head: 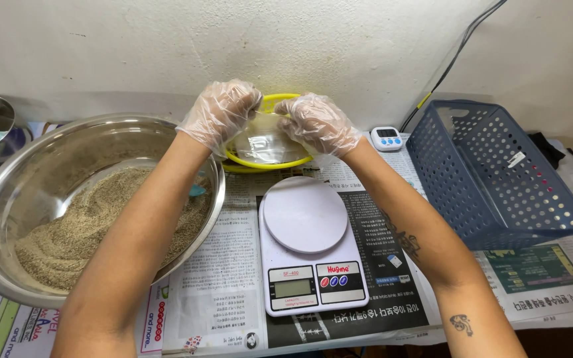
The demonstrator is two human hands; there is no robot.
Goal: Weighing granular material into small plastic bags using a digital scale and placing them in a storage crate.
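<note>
Both my hands wear thin clear plastic gloves and meet above a yellow-rimmed tray [237, 159] at the back of the table. My left hand [223, 114] and my right hand [316, 122] pinch the top edge of a small clear plastic bag [265, 140] between them. The bag hangs over the yellow tray, which holds more clear bags. A white kitchen scale [306, 242] with a round platform sits just in front of my hands, nothing on it.
A large steel bowl [8, 179] of tan grain with a turquoise scoop [197, 190] stands at left. A blue perforated basket [499, 172] lies tilted at right. A small white timer [386, 138] sits by the wall. Newspaper [220, 292] covers the table.
</note>
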